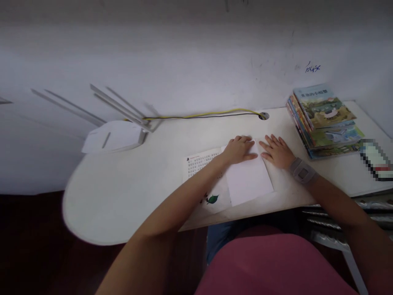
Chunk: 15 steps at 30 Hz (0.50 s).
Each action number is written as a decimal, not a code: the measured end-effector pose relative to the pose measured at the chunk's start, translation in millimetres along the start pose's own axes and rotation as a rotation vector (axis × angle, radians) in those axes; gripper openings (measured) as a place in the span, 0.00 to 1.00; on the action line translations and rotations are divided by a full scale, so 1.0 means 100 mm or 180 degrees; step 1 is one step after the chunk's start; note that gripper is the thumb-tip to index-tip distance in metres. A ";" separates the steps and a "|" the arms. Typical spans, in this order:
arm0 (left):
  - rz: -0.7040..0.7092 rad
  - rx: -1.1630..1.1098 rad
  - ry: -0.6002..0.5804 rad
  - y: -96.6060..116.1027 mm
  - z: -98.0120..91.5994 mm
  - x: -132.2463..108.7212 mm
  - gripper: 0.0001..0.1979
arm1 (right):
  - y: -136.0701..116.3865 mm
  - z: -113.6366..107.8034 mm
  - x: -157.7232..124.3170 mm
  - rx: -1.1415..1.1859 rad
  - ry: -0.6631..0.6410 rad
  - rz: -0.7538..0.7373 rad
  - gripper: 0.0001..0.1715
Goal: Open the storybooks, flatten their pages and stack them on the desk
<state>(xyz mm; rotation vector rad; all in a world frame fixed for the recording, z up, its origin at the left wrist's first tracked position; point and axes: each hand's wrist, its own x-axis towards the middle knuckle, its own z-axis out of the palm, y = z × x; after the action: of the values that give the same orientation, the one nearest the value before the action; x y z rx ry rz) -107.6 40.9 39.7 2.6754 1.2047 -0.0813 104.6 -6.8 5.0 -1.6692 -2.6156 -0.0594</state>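
Note:
My left hand (238,150) lies flat over the top edge of a white sheet of paper (249,177), holding nothing in its grip. That sheet sits on a printed page of small characters (199,164), which has a green leaf picture (212,199) near its lower part. My right hand (276,151) rests on the white desk (123,205) with its fingers spread, its fingertips just right of the white sheet. A grey wrist band (303,171) circles my right wrist.
A stack of picture books (322,121) stands at the desk's back right, with a pixelated object (376,159) beyond it. A white desk lamp (113,136) stands at the back left. Its yellow and black cable (199,116) runs along the wall to a desk grommet (263,116).

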 end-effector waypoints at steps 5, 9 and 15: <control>-0.0168 0.0130 -0.0112 0.08 -0.11 0.01 0.28 | 0.01 0.03 0.00 0.0041 0.0075 -0.0030 0.33; -0.0265 0.0243 -0.0088 0.13 -0.16 0.02 0.24 | 0.02 0.05 0.00 0.0091 0.0134 -0.0046 0.34; -0.0093 0.0086 -0.0046 0.09 -0.07 0.06 0.26 | 0.02 0.05 0.00 0.0106 0.0149 -0.0056 0.34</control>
<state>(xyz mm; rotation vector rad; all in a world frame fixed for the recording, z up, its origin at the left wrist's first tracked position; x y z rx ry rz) -96.9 41.3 47.6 2.6757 1.2472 -0.1221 106.6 -5.8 0.2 -1.6145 -2.5828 -0.0545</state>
